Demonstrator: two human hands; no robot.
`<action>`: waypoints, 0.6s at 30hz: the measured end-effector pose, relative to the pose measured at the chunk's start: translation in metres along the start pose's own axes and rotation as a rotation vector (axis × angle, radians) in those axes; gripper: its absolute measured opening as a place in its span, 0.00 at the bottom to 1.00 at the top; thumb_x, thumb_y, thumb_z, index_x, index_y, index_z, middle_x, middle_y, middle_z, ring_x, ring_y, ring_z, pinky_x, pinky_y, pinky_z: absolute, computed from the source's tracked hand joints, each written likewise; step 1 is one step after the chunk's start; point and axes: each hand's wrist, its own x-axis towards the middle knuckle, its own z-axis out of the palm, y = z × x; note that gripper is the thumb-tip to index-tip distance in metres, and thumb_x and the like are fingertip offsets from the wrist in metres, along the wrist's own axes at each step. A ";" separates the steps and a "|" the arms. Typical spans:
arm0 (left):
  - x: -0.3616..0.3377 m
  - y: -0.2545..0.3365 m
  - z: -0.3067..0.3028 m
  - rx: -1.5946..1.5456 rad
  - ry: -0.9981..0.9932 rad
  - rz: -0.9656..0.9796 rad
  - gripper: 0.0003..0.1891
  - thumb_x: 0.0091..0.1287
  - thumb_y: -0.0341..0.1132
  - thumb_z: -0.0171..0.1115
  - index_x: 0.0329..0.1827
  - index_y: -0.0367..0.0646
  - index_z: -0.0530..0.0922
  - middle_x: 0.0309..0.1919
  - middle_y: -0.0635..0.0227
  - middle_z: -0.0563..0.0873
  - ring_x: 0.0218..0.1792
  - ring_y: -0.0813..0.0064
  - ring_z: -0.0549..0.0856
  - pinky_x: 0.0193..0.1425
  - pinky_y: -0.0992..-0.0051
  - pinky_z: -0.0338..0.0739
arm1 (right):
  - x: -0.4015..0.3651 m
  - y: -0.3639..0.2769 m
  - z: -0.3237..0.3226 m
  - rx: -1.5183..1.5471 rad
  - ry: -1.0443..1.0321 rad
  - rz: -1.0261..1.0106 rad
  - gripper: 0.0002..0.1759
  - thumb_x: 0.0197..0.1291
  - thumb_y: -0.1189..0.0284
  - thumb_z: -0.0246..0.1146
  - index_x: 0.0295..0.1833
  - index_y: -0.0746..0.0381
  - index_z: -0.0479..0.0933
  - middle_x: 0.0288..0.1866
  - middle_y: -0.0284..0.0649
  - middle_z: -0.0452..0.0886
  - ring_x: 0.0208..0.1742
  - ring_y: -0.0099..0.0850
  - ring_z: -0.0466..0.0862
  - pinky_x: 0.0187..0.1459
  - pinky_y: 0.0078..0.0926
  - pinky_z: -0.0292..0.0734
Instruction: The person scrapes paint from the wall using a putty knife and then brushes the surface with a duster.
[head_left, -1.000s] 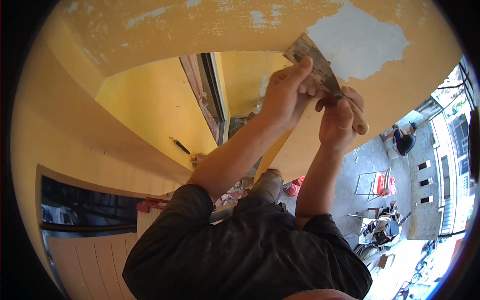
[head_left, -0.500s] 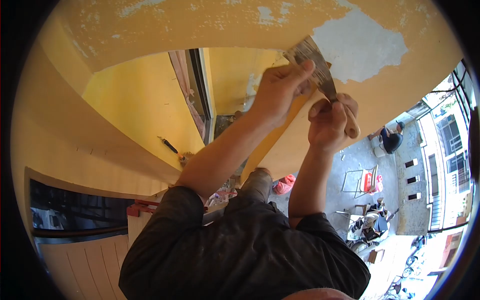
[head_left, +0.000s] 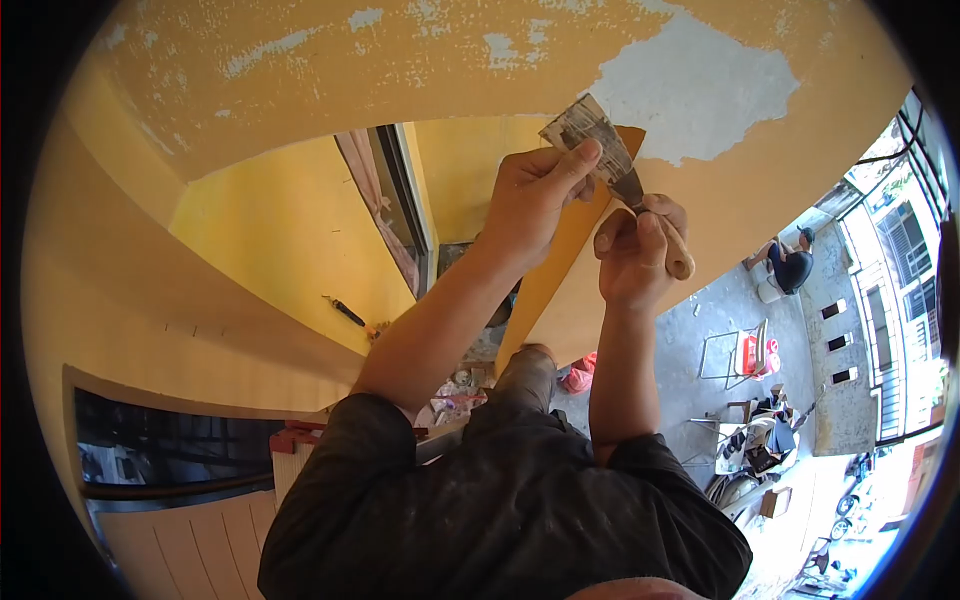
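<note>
A putty knife (head_left: 628, 190) with a broad, smeared metal blade and a wooden handle is held up in front of the yellow wall. My left hand (head_left: 540, 195) pinches the blade, thumb flat on its face and the other fingers behind it. Around the lower blade and handle, my right hand (head_left: 640, 255) is closed, with the rounded handle end sticking out to the right. A small brown surface (head_left: 630, 138) shows just behind the blade's right edge. Beyond the knife, a pale bare patch (head_left: 700, 90) breaks the yellow paint.
Scraped white marks cover the curved wall (head_left: 300, 85) overhead. A dark thin tool (head_left: 345, 312) lies on the ledge at left. Far below at right are a seated person (head_left: 793, 265), a folding chair (head_left: 735, 355) and a cluttered pile (head_left: 765, 435). A red bag (head_left: 578, 375) rests near my leg.
Both hands and the putty knife have shifted slightly left and down in view, and the blade is tilted further left. The grip looks the same. The camera view has shifted a little.
</note>
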 end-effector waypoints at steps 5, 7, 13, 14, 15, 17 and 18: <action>-0.003 0.002 0.001 0.115 0.097 -0.055 0.20 0.68 0.40 0.63 0.16 0.44 0.73 0.17 0.73 0.74 0.24 0.82 0.74 0.33 0.78 0.68 | -0.002 0.003 0.000 0.007 -0.001 0.010 0.08 0.64 0.76 0.57 0.48 0.63 0.74 0.30 0.45 0.77 0.19 0.33 0.77 0.18 0.24 0.70; -0.002 0.001 0.000 0.074 0.090 -0.042 0.20 0.68 0.40 0.63 0.16 0.44 0.73 0.17 0.73 0.75 0.24 0.82 0.74 0.33 0.79 0.68 | -0.003 0.006 0.000 0.012 -0.005 0.021 0.08 0.64 0.76 0.57 0.48 0.63 0.74 0.31 0.46 0.77 0.19 0.33 0.77 0.18 0.25 0.70; -0.004 0.004 -0.001 0.081 0.060 -0.015 0.20 0.68 0.40 0.62 0.16 0.45 0.72 0.19 0.73 0.76 0.25 0.82 0.74 0.33 0.79 0.68 | -0.005 0.008 0.004 0.022 0.010 0.026 0.09 0.64 0.76 0.56 0.49 0.64 0.73 0.34 0.48 0.79 0.20 0.34 0.77 0.18 0.25 0.69; -0.005 0.002 0.001 0.050 0.075 0.000 0.21 0.69 0.40 0.62 0.16 0.46 0.72 0.19 0.74 0.76 0.25 0.82 0.73 0.33 0.78 0.68 | -0.005 0.009 0.002 0.068 0.016 0.037 0.09 0.64 0.76 0.56 0.49 0.64 0.73 0.35 0.49 0.79 0.20 0.34 0.77 0.18 0.25 0.69; -0.005 0.000 0.001 0.047 0.078 -0.002 0.21 0.69 0.40 0.62 0.16 0.46 0.72 0.19 0.74 0.76 0.25 0.82 0.73 0.33 0.78 0.68 | -0.006 0.010 0.001 0.065 0.017 0.041 0.09 0.64 0.76 0.56 0.49 0.64 0.73 0.35 0.49 0.79 0.20 0.34 0.77 0.18 0.25 0.69; -0.003 0.000 -0.002 0.024 0.084 0.033 0.21 0.69 0.39 0.62 0.15 0.47 0.70 0.18 0.75 0.75 0.25 0.82 0.74 0.34 0.77 0.69 | -0.006 0.013 0.002 0.054 -0.011 0.041 0.09 0.64 0.76 0.56 0.49 0.64 0.73 0.35 0.48 0.79 0.20 0.34 0.77 0.17 0.25 0.68; -0.002 0.000 -0.004 0.036 0.078 0.032 0.21 0.69 0.39 0.62 0.15 0.47 0.70 0.18 0.75 0.75 0.25 0.82 0.74 0.34 0.77 0.69 | -0.006 0.013 0.001 0.064 -0.006 0.034 0.09 0.64 0.76 0.56 0.49 0.64 0.73 0.35 0.48 0.79 0.20 0.34 0.77 0.17 0.25 0.68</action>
